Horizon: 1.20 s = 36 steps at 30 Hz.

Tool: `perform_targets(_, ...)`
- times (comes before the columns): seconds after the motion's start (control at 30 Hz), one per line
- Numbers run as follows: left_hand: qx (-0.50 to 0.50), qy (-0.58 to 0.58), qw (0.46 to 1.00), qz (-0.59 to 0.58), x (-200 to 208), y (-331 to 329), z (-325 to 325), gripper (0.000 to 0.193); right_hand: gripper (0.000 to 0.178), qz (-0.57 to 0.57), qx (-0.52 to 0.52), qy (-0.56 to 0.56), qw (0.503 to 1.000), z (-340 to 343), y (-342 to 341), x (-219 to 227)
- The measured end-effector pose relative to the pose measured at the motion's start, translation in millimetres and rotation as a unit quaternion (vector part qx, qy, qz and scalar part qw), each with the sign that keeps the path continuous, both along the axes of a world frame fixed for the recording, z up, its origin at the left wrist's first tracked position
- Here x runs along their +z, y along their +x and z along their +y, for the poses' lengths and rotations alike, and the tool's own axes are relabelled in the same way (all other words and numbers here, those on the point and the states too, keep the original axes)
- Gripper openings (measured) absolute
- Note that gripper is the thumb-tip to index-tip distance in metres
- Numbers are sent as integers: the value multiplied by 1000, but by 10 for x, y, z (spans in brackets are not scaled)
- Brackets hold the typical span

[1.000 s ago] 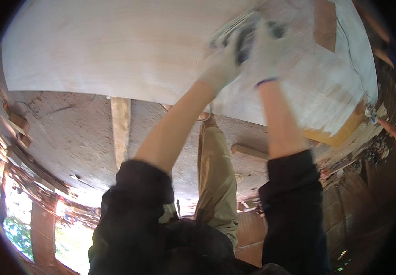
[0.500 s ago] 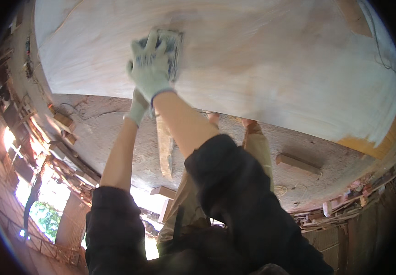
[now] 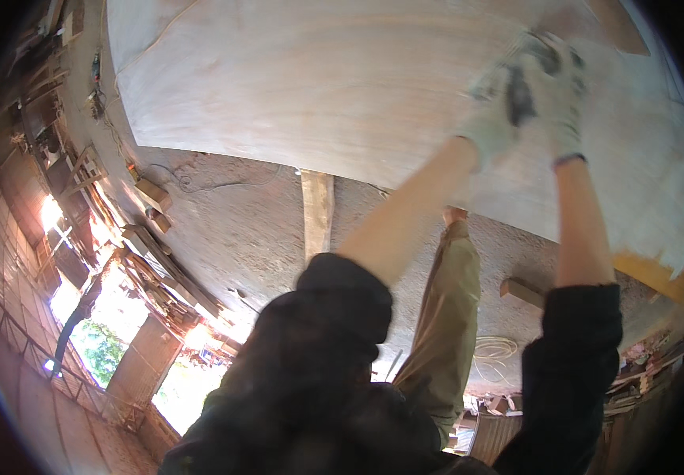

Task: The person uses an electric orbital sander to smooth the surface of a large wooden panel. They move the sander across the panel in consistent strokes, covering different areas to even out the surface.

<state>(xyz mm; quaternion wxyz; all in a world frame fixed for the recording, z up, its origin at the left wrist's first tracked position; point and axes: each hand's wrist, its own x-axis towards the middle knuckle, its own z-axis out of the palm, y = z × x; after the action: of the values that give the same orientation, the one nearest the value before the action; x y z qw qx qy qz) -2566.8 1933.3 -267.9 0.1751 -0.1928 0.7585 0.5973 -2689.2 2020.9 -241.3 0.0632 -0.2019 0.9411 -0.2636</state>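
A large flat board (image 3: 294, 87), smeared with a whitish coat over wood tone, fills the upper part of the view. On its right half lies a hand sanding block (image 3: 520, 96), rectangular with a dark grip, blurred by motion. My right hand (image 3: 560, 99), in a pale work glove, is closed over the block's far right part. Close beside it, my left hand (image 3: 487, 131), gloved alike, is closed on the block's near left side. Its fingers are smeared and partly hidden. Both arms reach forward, sleeves pushed up to the elbows.
Under the board's near edge stands a wooden leg (image 3: 317, 210). On the dusty floor lie a wood block (image 3: 522, 291), a coil of cord (image 3: 495, 348) and, at the left, another block (image 3: 152, 194). Scrap timber (image 3: 160, 265) is piled along the left side.
Both hands and the sanding block have swept from the board's left part to its right part. My arms no longer cross, and the view has shifted sideways.
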Motion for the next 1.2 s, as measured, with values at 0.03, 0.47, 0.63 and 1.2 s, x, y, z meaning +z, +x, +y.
perform_targets(0.03, -69, -72, 995, -12, 204, -179, 329, 90, 46, -30, -39, -82, 995, 530, -164, -154)
perform_targets(0.47, -196, -67, 969, -136, 560, 1517, -531, 93, 60, -59, -183, 9, 981, 35, 1998, 41)
perform_targets(0.63, -192, -74, 927, -314, 795, 2127, -1574, 73, 75, -323, -213, -86, 918, -1264, 2527, 842)
perform_targets(1.2, -345, -216, 912, -46, -111, 1548, -220, 61, 42, -235, -525, -196, 794, 617, 1664, 645)
